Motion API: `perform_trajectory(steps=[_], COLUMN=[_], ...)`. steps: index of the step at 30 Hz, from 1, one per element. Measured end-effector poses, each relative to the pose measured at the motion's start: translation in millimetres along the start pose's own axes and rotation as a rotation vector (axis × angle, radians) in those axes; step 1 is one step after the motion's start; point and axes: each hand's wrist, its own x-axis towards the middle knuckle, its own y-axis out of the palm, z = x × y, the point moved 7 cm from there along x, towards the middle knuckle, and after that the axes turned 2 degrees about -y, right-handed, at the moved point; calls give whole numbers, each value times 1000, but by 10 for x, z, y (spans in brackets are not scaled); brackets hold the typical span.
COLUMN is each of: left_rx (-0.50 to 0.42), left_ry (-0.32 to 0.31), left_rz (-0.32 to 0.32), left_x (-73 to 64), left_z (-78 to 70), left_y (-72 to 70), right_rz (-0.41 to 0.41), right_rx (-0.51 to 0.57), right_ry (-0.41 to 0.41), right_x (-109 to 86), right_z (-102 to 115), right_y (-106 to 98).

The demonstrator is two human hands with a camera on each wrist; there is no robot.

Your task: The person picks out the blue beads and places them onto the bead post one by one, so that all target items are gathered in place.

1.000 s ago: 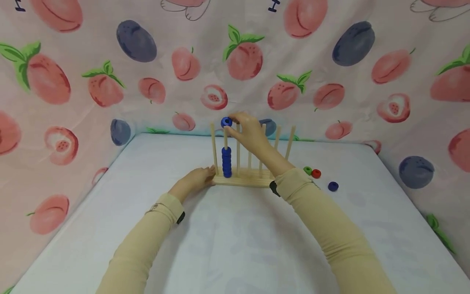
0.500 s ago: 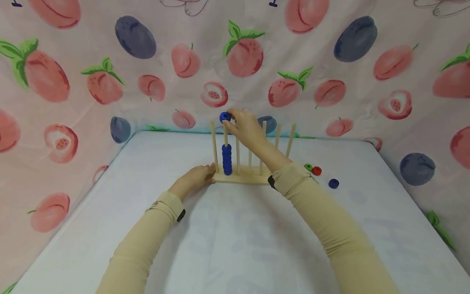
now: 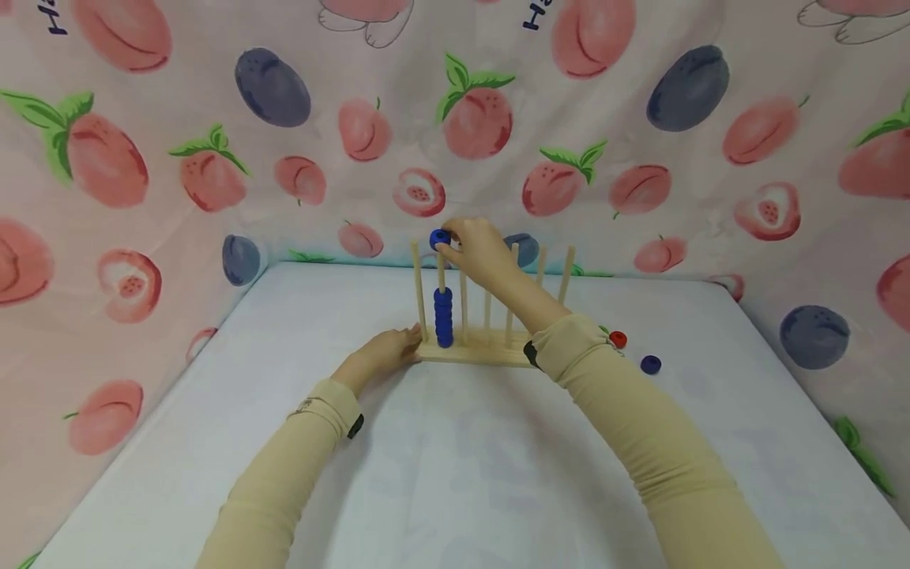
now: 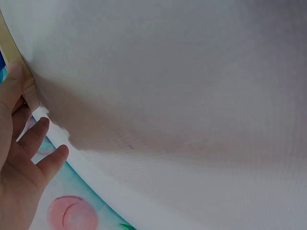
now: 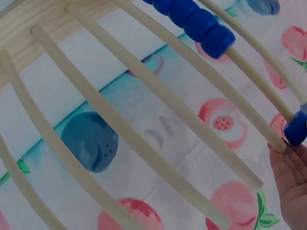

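A wooden bead rack (image 3: 476, 356) has several upright rods on a flat base. On its second rod from the left sits a stack of blue beads (image 3: 444, 318), seen also in the right wrist view as blue beads (image 5: 192, 21). My right hand (image 3: 483, 249) pinches another blue bead (image 3: 440, 239) at the top of that rod; in the right wrist view this bead (image 5: 296, 128) is at the rod's tip. With thumb and fingers, my left hand (image 3: 380, 353) grips the left end of the base; in the left wrist view the outer fingers of this hand (image 4: 21, 163) are spread.
Right of the rack, a red bead (image 3: 618, 339) and a dark blue bead (image 3: 650, 364) lie on the white tabletop (image 3: 455, 474). A green bead (image 3: 603, 329) is mostly hidden by the right sleeve. A fruit-patterned cloth (image 3: 455, 126) hangs behind.
The head view has shifted slightly. My right hand keeps the blue bead at the rod's top with only small movement, and my left hand stays on the base. The sleeve now covers most of the green bead.
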Motion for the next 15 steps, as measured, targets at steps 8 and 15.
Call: perform_trajectory(steps=[8,15], left_rx=[1,-27], left_ry=[-21,-24], left_rz=[11,9], left_x=[-14,-20], left_z=[-14,-3], left_y=[5,2], right_rz=[0,45], right_rx=[-12,-41], right_ry=[-54,-37], right_x=[-40,-85], right_z=[19,-5], right_y=[3,19])
